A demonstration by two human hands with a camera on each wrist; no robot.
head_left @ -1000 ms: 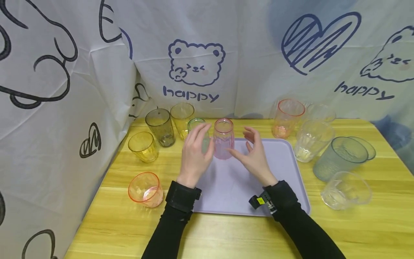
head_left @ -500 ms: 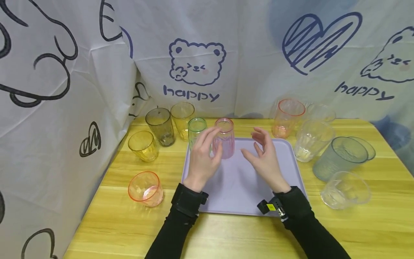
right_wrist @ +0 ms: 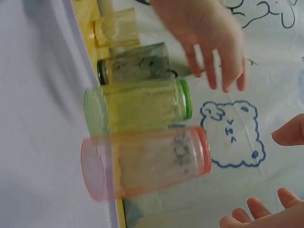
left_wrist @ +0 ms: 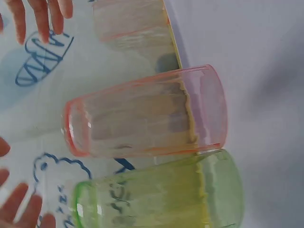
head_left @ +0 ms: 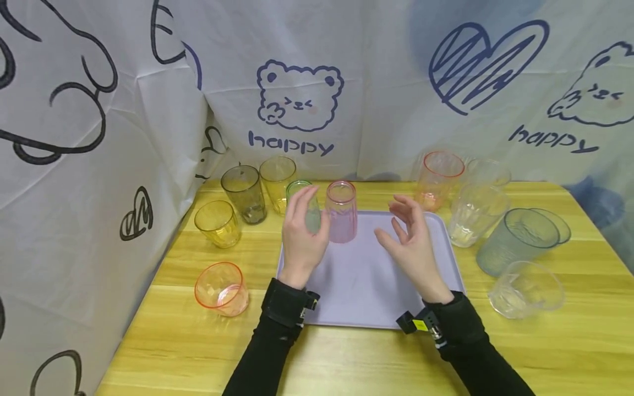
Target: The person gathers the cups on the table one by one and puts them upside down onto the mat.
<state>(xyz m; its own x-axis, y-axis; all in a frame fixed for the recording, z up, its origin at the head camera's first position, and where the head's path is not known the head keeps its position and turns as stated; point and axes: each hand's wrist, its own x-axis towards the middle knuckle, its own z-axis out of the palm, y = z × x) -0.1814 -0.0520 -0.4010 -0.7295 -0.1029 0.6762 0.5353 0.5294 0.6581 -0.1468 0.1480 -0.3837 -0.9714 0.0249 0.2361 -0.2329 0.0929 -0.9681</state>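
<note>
A pink glass (head_left: 342, 214) and a green glass (head_left: 312, 216) stand upside down, side by side, along the back left of the lilac tray (head_left: 366, 291). My left hand (head_left: 303, 236) hovers in front of the green glass and hides part of it, its fingers loosely bent and holding nothing. To the right of the pink glass, over the tray, my right hand (head_left: 413, 247) hangs with thumb and fingers spread apart. Seen from the left wrist, the pink glass (left_wrist: 147, 114) has its narrow base up and its wide mouth on the tray.
Left of the tray stand an orange-rimmed tumbler (head_left: 223, 289), a yellow tumbler (head_left: 219, 224), a grey glass (head_left: 244, 193) and a tall yellow glass (head_left: 278, 181). On the right are an orange-rimmed glass (head_left: 440, 179), clear glasses (head_left: 525, 291) and blue-grey glasses (head_left: 517, 242). A printed curtain hangs behind.
My right hand has drawn away to the right from the pink glass. My left hand went right, across the pink glass's front, then back left before the green one. Both glasses stayed put.
</note>
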